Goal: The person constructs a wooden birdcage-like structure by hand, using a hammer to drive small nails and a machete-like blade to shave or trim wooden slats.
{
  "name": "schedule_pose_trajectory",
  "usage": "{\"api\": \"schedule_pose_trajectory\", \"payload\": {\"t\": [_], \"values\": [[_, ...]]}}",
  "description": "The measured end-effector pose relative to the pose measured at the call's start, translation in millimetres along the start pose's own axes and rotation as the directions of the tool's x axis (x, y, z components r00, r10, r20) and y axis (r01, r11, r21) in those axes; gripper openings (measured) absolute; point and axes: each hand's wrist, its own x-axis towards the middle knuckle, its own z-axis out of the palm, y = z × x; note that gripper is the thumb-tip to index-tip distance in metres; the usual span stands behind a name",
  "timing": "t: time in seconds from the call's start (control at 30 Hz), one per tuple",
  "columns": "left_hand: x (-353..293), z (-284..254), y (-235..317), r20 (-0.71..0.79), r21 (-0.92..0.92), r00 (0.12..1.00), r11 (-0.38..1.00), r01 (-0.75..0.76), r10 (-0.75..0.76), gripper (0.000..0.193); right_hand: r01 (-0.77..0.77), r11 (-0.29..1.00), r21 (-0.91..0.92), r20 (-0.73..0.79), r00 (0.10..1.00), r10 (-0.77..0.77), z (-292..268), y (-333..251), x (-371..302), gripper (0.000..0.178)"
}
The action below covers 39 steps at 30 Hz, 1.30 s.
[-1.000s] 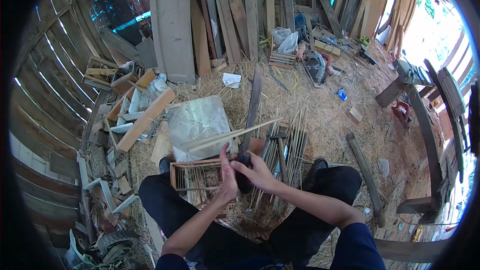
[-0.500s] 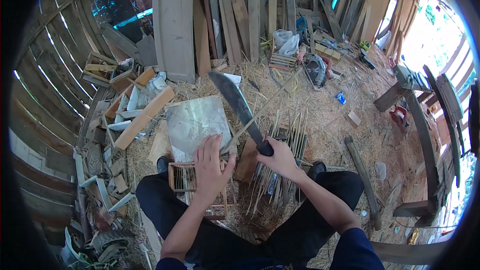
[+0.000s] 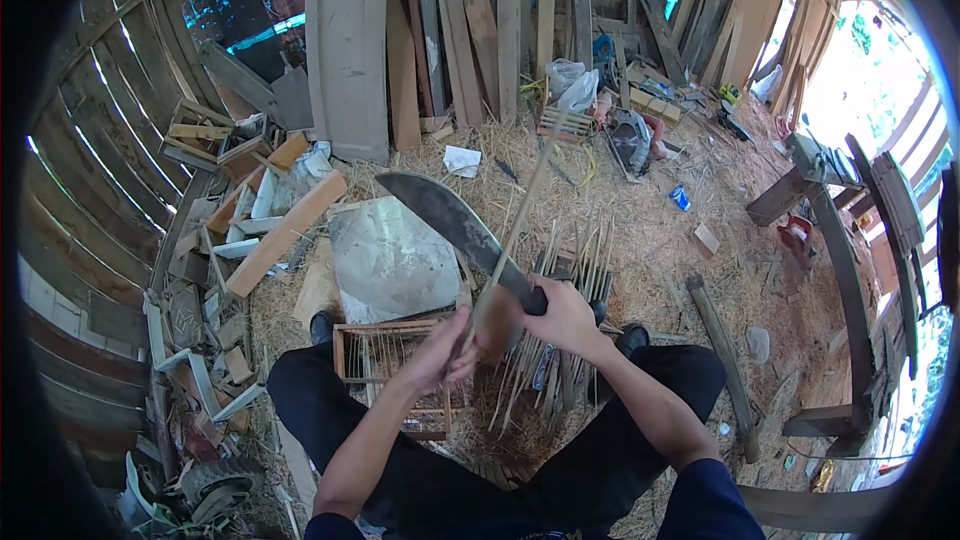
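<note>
My right hand (image 3: 565,318) grips the dark handle of a machete (image 3: 455,222); its broad curved blade points up and to the left. My left hand (image 3: 440,348) is closed round the lower part of a thin wooden stick (image 3: 522,215), which slants up and away to the right. The blade crosses the stick just above my hands, and looks to be against it. Under my hands a wooden block (image 3: 497,325) is partly hidden. A small wooden frame with thin rods (image 3: 340,352) lies by my left leg. A bundle of thin sticks (image 3: 598,275) lies right of the block.
A pale worn board (image 3: 390,250) lies ahead on the shaving-strewn floor. Scrap wood (image 3: 290,230) is heaped at left; planks (image 3: 347,50) lean against the back wall. A round pole (image 3: 722,365) lies right of my leg, before a wooden bench (image 3: 840,260).
My left hand has gone from spread fingers to a closed hold on the stick, lower and nearer me. The stick stands steeper, and the machete blade has swung left and down.
</note>
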Motion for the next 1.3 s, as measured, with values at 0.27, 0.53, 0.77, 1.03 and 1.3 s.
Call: {"api": "schedule_pose_trajectory", "payload": {"t": [0.27,0.53,0.77,1.03,1.3], "values": [[0.0,19.6,-26.9,0.099,-0.190,0.991,0.979,-0.072,0.092,0.051,0.046,0.988,-0.148,-0.161,0.984,-0.070,16.8,3.1,6.4,0.035],[0.1,26.0,-36.1,0.007,-0.225,0.992,0.966,-0.125,0.130,0.049,0.105,0.986,-0.133,-0.283,0.949,-0.139,46.2,13.1,16.7,0.036],[5.2,14.5,-34.0,-0.075,-0.118,0.985,0.979,-0.165,0.157,0.050,0.116,0.980,-0.165,-0.283,0.946,-0.159,47.1,7.5,25.5,0.035],[-13.2,3.9,-14.9,0.069,-0.069,0.996,0.996,-0.059,0.063,0.051,0.258,0.836,-0.484,-0.288,0.855,-0.431,-15.6,3.9,21.8,0.035],[-35.3,-2.1,-14.1,0.107,0.046,0.979,0.985,0.167,-0.171,0.053,0.079,0.826,-0.558,-0.305,0.906,-0.292,-63.4,40.3,8.5,0.040]]}}
